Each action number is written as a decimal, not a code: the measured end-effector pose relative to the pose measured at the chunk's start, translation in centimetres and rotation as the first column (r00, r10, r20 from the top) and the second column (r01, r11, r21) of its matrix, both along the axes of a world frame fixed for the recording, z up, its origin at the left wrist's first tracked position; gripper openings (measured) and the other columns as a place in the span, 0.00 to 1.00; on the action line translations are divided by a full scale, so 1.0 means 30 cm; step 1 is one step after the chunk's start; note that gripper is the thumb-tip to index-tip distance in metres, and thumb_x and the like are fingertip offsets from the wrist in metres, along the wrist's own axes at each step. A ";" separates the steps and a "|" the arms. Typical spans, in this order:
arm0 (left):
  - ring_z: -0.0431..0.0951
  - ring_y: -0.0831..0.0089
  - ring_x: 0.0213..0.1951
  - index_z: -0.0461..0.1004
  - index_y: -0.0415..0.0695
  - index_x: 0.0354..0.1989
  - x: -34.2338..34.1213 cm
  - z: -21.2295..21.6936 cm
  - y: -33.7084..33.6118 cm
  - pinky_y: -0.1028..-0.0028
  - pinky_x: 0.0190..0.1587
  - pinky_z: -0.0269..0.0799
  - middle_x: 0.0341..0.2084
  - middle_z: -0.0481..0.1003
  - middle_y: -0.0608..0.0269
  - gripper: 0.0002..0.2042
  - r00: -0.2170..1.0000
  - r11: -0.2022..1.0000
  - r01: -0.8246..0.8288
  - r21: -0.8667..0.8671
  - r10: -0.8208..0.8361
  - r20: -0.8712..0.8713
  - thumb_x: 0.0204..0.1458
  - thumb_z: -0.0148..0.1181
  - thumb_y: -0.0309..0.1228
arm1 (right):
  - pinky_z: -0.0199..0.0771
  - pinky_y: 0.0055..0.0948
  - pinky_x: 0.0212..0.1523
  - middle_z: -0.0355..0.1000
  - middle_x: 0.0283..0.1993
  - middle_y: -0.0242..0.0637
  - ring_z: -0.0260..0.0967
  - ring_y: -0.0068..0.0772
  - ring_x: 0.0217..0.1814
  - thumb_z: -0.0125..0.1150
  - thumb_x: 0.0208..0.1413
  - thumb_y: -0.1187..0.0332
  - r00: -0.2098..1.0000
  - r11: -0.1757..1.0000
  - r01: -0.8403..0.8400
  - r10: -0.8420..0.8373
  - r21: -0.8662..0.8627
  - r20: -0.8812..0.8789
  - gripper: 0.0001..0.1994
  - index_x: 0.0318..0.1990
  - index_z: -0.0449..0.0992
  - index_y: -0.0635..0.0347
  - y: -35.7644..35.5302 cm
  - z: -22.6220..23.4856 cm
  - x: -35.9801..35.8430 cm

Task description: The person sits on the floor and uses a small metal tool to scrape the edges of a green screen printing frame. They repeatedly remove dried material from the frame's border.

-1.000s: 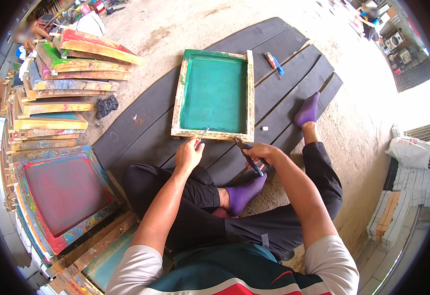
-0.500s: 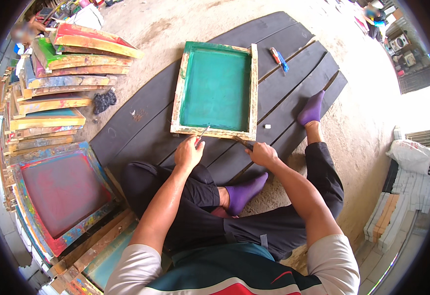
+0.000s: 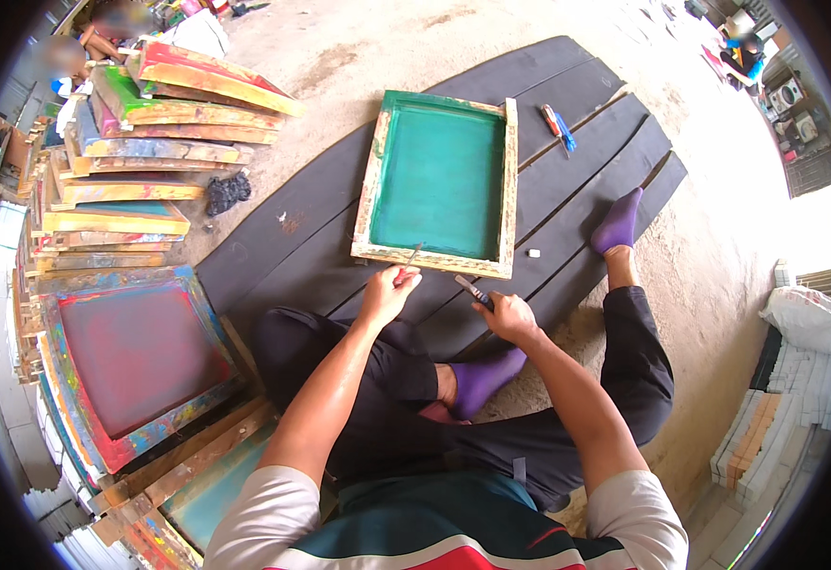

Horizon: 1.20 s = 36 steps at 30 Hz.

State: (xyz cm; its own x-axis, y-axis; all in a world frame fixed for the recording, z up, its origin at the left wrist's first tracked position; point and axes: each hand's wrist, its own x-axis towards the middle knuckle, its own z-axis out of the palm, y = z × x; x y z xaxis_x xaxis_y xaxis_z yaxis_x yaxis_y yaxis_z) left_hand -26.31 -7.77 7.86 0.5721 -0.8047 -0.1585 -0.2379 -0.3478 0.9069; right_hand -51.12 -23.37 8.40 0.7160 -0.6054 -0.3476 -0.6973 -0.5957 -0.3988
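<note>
A screen-printing frame (image 3: 507, 190) with green mesh (image 3: 442, 180) lies on a dark plank surface (image 3: 292, 249) in front of me. My left hand (image 3: 386, 296) is closed around a thin metal tool (image 3: 417, 253) with a reddish handle, perhaps a screwdriver; its tip reaches over the frame's near wooden edge. To the right, my right hand (image 3: 511, 317) grips a dark-handled tool (image 3: 475, 292) with a pale flat end, just short of the frame's near edge. I cannot make out that tool's exact kind.
Used frames (image 3: 163, 190) are stacked at the left, with a red-and-grey one (image 3: 140, 361) nearer me. A red-and-blue tool (image 3: 559, 129) and a small white block (image 3: 533, 254) lie right of the green frame. My socked foot (image 3: 617, 223) rests on the planks.
My right hand's tool has swung away from the frame's edge and now shows its pale end. The whole view has shifted slightly; the left hand still holds its thin tool at the edge.
</note>
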 end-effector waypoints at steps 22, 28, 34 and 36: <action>0.64 0.81 0.12 0.74 0.43 0.38 0.502 -0.079 0.106 0.75 0.11 0.59 0.29 0.79 0.62 0.11 0.593 0.740 -0.666 0.092 0.600 -0.536 0.64 0.65 0.38 | 0.73 0.34 0.34 0.80 0.28 0.37 0.76 0.28 0.30 0.60 0.68 0.50 0.977 0.698 0.059 -0.187 0.713 0.102 0.22 0.35 0.81 0.64 0.164 0.097 0.371; 0.65 0.77 0.13 0.74 0.44 0.38 0.739 -0.168 0.178 0.72 0.14 0.59 0.29 0.80 0.63 0.11 0.424 0.556 -0.799 0.227 0.790 -0.443 0.61 0.69 0.37 | 0.71 0.32 0.31 0.79 0.27 0.35 0.72 0.26 0.28 0.60 0.68 0.50 0.965 0.652 0.135 -0.256 0.746 0.049 0.22 0.34 0.81 0.62 0.156 0.047 0.275; 0.62 0.79 0.10 0.74 0.46 0.31 0.687 -0.195 0.149 0.74 0.10 0.53 0.21 0.73 0.68 0.14 0.432 0.526 -0.830 0.187 0.817 -0.381 0.56 0.75 0.39 | 0.72 0.31 0.29 0.78 0.27 0.36 0.76 0.26 0.29 0.62 0.66 0.51 0.929 0.626 0.261 -0.369 0.735 -0.017 0.22 0.34 0.80 0.65 0.124 0.023 0.170; 0.66 0.79 0.14 0.75 0.45 0.30 0.603 -0.126 0.112 0.73 0.15 0.61 0.21 0.74 0.70 0.14 0.578 0.639 -0.755 0.149 0.755 -0.309 0.56 0.74 0.39 | 0.72 0.31 0.26 0.77 0.27 0.36 0.75 0.26 0.28 0.62 0.66 0.51 0.911 0.611 0.299 -0.412 0.733 -0.028 0.22 0.33 0.79 0.65 0.089 0.023 0.128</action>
State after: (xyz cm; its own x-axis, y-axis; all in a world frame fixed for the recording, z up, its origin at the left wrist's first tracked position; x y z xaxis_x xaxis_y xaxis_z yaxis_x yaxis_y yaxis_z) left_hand -8.21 -4.39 4.07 0.8892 -0.1054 -0.4453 0.4057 -0.2685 0.8737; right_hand -47.29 -20.70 9.08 0.5702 -0.4300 -0.7000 -0.6997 0.1923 -0.6881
